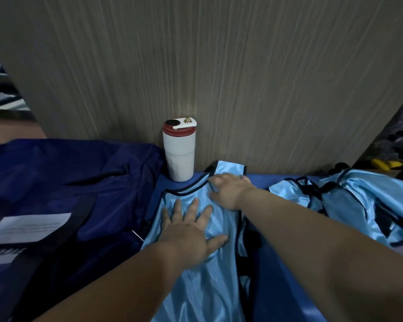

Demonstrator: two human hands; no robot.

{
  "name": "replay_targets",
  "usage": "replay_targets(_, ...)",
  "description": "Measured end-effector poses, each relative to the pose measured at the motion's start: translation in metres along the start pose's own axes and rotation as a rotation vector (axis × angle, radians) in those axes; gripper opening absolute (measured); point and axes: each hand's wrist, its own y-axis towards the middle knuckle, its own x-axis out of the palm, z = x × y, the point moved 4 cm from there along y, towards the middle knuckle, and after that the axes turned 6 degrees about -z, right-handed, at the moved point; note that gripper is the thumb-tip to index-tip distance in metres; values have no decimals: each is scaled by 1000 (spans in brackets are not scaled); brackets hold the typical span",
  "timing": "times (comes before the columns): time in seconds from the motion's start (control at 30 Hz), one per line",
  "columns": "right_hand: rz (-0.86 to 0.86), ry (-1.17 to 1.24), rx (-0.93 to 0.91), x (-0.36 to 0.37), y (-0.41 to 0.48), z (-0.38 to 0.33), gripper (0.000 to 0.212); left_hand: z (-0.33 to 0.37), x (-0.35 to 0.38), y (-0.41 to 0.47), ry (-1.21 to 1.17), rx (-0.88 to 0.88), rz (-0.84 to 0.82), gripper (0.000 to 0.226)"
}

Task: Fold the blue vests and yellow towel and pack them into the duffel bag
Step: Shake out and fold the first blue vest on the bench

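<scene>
On a blue table (286, 263) against a wood-grain wall, a blue vest (196, 282) lies flat beneath the splayed left hand (191, 231) and open-fingered right hand (230, 191), beside the duffel bag (63, 182).

No legible text anywhere

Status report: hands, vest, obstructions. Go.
Left hand flat, fingers spread on blue vest. Right hand pressing its top strap. Tumbler stands close behind; more vests heaped right.
</scene>
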Motion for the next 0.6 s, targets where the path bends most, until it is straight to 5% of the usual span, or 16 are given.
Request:
replay_targets(0.13, -23, 145, 22, 3, 18, 6, 61, -1, 1, 3, -9, 10, -9, 87)
replay_targets(0.33, 320, 430, 188, 0, -1, 47, 58, 0, -5, 8, -7, -28, -82, 86)
replay_targets(0.47, 267, 557, 472, -1, -20, 64, 58, 3, -12, 11, 9, -53, -132, 85)
replay_targets(0.6, 182, 968, 440, -2, -12, 55, 46, 0, -15, 10, -14, -41, -149, 83)
